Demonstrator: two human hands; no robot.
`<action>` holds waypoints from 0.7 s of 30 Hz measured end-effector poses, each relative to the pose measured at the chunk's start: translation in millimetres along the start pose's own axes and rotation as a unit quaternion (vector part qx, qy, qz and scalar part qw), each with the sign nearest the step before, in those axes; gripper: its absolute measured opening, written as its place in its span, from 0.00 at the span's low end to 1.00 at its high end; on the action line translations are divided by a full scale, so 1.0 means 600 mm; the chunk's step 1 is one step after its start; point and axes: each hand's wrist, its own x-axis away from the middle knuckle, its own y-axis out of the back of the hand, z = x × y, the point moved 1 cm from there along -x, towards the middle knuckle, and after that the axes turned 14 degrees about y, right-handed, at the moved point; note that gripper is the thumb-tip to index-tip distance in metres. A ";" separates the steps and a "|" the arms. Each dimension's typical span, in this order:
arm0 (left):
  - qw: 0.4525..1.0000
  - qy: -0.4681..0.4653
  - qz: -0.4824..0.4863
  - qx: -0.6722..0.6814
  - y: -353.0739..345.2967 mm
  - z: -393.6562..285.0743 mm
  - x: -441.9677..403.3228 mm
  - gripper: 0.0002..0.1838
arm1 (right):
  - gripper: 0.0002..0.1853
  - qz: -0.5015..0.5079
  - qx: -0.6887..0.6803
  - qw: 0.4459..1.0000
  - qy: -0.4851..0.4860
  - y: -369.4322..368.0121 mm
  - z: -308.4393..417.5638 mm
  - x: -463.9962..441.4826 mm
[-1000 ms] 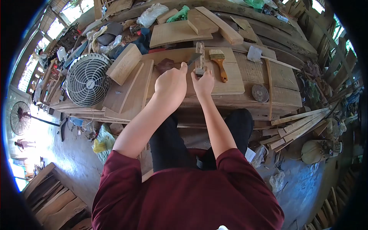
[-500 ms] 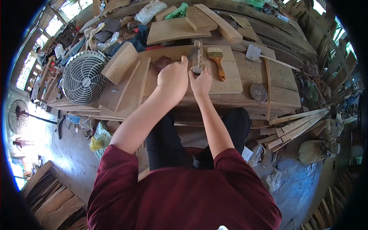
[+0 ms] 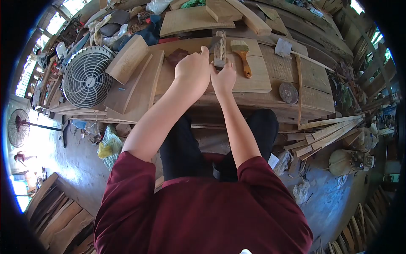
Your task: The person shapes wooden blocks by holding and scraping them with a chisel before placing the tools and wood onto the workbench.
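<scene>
My right hand [image 3: 223, 77] grips the near end of a short, narrow wooden block [image 3: 220, 51] with a rough, worn face. My left hand [image 3: 192, 67] is closed in a fist just left of the block, thumb pointing up. A thin grey, blade-like piece [image 3: 214, 43] shows between that thumb and the block; the fist hides most of what it holds. Right of the block, a paintbrush [image 3: 242, 59] with an orange-brown handle lies on a wide board [image 3: 253, 82]. Behind my left hand lies a dark red, flat piece [image 3: 176, 56], partly covered.
A grey round fan [image 3: 88, 78] stands on the bench's left, beside a thick wood block [image 3: 127, 58] and leaning boards. To the right are a round dark disc [image 3: 289, 93] and a white-headed tool with a long handle [image 3: 284, 47]. Wood strips [image 3: 330, 137] jut out at right.
The camera has tilted down slightly, so the bench appears higher in the view. Both hands stay at the block, with little change between them.
</scene>
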 end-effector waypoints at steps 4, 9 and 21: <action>1.000 -0.004 -0.021 -0.003 0.008 0.007 0.018 0.28 | 0.33 -0.007 0.013 1.000 0.024 -0.006 -0.009 0.005; 0.997 -0.021 0.051 -0.044 0.027 0.025 0.039 0.33 | 0.34 0.014 0.010 1.000 0.006 -0.001 -0.004 0.005; 0.998 -0.012 0.038 0.050 0.018 0.072 0.030 0.27 | 0.30 -0.002 0.014 1.000 0.015 0.005 -0.002 0.004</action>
